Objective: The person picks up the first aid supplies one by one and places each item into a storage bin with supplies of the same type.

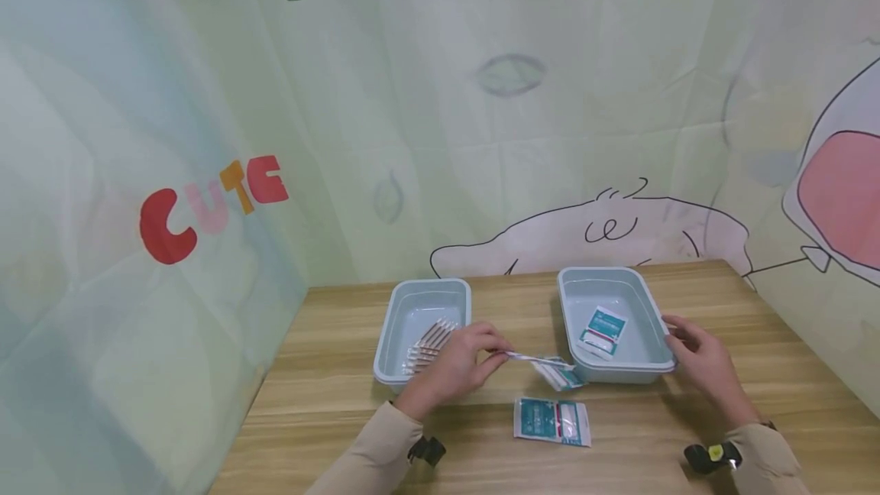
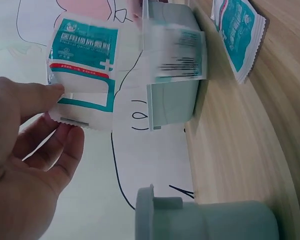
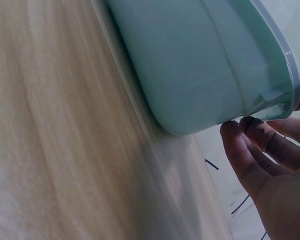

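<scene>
Head view: a second bin (image 1: 421,304) stands left of the packet bin (image 1: 619,376), with a loose packet (image 1: 552,422) nearer the person; the left grip (image 1: 464,361) pinches a held packet (image 1: 539,360) near the packet bin's near left corner. Left wrist view: the held packet looks teal and white, red-striped. Right wrist view: the right grip (image 3: 270,165) holds the packet bin's rim.

Printed backdrop (image 1: 412,128) behind wood-grain table (image 1: 516,312)

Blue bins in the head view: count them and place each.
2, both on the table: the left bin, with brown sticks inside, and the right bin, with a packet inside and the right hand gripping its edge.
</scene>
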`<state>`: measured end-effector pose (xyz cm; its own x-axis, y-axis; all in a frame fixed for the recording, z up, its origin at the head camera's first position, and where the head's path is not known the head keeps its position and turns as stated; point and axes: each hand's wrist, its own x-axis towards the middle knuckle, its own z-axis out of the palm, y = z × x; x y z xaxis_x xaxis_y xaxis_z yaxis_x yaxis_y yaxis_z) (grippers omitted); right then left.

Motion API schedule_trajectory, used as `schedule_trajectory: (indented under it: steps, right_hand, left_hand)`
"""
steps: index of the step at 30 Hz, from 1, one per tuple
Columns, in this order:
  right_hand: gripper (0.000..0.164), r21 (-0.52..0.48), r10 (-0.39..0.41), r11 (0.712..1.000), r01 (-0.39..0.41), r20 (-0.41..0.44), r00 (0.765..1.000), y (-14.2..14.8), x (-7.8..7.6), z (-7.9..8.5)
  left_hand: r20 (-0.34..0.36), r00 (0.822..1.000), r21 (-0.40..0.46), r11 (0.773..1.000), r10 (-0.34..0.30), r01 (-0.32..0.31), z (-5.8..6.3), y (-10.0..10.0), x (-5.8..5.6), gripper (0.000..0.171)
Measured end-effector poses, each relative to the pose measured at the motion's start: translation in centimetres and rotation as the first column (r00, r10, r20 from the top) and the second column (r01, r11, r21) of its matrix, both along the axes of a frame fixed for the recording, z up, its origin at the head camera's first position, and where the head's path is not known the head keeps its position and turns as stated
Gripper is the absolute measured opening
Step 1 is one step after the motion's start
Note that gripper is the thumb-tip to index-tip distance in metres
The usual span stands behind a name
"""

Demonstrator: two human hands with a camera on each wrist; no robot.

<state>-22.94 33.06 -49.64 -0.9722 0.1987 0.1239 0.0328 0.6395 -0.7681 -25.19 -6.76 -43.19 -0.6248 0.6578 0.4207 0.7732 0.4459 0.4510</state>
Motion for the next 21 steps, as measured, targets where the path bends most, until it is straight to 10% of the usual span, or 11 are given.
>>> schedule_trajectory:
  steps: [21]
  right_hand:
    - [0.049,0.012,-0.004,1.000,0.004,-0.001,1.000,0.1,0.0,-0.2]
  left_hand:
    - [-0.045,0.999,0.016,1.000,0.009,-0.008,0.6,1.0,-0.4,0.011]
